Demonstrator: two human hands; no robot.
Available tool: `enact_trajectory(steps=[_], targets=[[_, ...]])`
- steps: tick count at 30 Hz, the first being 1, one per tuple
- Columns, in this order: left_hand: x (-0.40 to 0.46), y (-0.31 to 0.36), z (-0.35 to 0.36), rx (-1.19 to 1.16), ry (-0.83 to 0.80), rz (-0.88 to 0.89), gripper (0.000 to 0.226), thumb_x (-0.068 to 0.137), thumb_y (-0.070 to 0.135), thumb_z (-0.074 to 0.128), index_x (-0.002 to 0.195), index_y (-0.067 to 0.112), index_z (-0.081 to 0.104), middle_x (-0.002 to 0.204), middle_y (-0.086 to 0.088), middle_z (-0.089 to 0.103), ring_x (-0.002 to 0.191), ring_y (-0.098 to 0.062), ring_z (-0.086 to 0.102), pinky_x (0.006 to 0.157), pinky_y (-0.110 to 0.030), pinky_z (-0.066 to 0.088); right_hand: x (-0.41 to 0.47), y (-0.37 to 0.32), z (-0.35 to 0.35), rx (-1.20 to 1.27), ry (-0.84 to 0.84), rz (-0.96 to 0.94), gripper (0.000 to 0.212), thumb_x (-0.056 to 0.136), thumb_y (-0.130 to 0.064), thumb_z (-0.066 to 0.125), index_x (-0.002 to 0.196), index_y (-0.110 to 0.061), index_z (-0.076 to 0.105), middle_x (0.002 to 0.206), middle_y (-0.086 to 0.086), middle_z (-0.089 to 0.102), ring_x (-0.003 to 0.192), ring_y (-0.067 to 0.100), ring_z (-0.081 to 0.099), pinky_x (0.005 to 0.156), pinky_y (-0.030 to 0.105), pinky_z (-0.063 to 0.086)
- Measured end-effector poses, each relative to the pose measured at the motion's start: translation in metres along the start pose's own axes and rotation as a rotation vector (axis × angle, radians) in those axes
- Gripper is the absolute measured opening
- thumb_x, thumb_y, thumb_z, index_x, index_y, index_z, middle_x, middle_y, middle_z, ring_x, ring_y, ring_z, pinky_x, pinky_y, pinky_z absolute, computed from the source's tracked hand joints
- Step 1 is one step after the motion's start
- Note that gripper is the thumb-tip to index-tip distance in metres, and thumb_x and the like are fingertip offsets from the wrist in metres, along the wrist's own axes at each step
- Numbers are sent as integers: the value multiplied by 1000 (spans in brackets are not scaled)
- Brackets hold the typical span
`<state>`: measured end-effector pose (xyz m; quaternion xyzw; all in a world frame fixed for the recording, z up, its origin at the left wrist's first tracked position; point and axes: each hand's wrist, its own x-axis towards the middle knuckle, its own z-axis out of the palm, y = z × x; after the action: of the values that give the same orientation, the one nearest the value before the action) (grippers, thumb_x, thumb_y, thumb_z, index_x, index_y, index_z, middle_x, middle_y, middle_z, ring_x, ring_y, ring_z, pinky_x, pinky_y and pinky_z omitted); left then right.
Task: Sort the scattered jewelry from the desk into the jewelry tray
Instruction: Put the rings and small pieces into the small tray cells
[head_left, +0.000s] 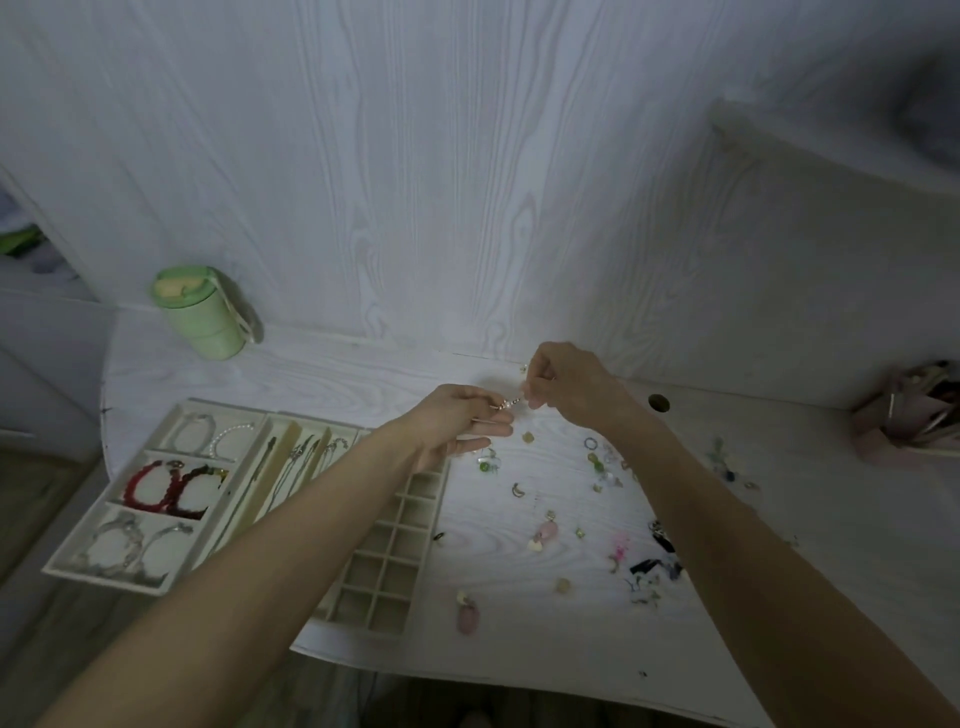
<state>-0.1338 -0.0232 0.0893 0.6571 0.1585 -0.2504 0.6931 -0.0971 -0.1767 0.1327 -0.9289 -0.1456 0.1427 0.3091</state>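
A small beaded chain piece (511, 402) is stretched between my two hands above the desk, near its back edge. My left hand (462, 423) pinches its left end while its lower fingers lie straight. My right hand (563, 387) pinches the right end between fingertips. The cream jewelry tray (156, 584) lies at the left, with bracelets in its big compartments, necklaces in long slots and a grid of small cells (387, 566) under my left forearm. Scattered jewelry (597, 465) lies on the white desk to the right of the tray, including pink pendants (545, 532) and rings.
A green lidded cup (205, 312) stands at the back left against the wall. A pink box of items (914, 410) sits at the far right. A round cable hole (658, 401) is in the desk behind my right wrist. The desk's front edge curves below my arms.
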Motion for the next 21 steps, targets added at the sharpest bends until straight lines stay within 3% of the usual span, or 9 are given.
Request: enact_trajectory(steps=[4,7,9,11,13,17,21], targets=[[-4,5,5,124,-61,-13,26,94,8,44,117,16,56,96,-4,73,89,-17,70,96,-31,47,-2,6,1,75,61,-31,8,84,0,60,80,-6,58,72,-2,60,77,23,64,64,26,48],[-1,9,8,225,23,66,32,94,4,43,122,10,57,89,-1,67,78,-12,64,77,-22,47,-4,11,-1,36,26,-76,13,85,1,56,82,-10,63,73,-2,63,74,30,63,66,36,51],[0,11,12,282,43,173,36,92,-1,43,123,7,58,101,-4,64,85,-10,59,70,-15,42,-5,13,-3,20,3,-88,17,84,0,56,82,-13,65,78,1,67,80,30,65,73,41,53],[0,12,15,270,-18,258,42,87,-11,42,121,4,60,116,-5,64,101,-9,57,74,-8,42,-5,16,-3,17,12,-98,18,83,1,59,82,-16,66,82,1,67,82,22,64,73,33,52],[0,11,20,185,-121,291,44,83,-18,39,119,-3,59,119,-5,63,108,-12,59,80,-11,47,-7,19,-4,34,54,-104,19,82,0,63,83,-18,65,82,-5,65,81,12,62,69,20,48],[3,11,30,267,-153,308,33,86,-6,53,118,-1,60,111,-6,68,107,-15,64,84,-19,44,-12,22,-9,119,127,-110,10,81,-7,68,83,-16,65,68,-13,61,60,-7,56,59,7,42],[6,7,32,321,-104,321,30,86,-2,61,116,0,61,88,-8,69,86,-12,66,79,-6,46,-15,23,-14,384,224,-68,6,83,-5,68,84,-11,65,67,-5,64,57,-4,61,58,9,48]])
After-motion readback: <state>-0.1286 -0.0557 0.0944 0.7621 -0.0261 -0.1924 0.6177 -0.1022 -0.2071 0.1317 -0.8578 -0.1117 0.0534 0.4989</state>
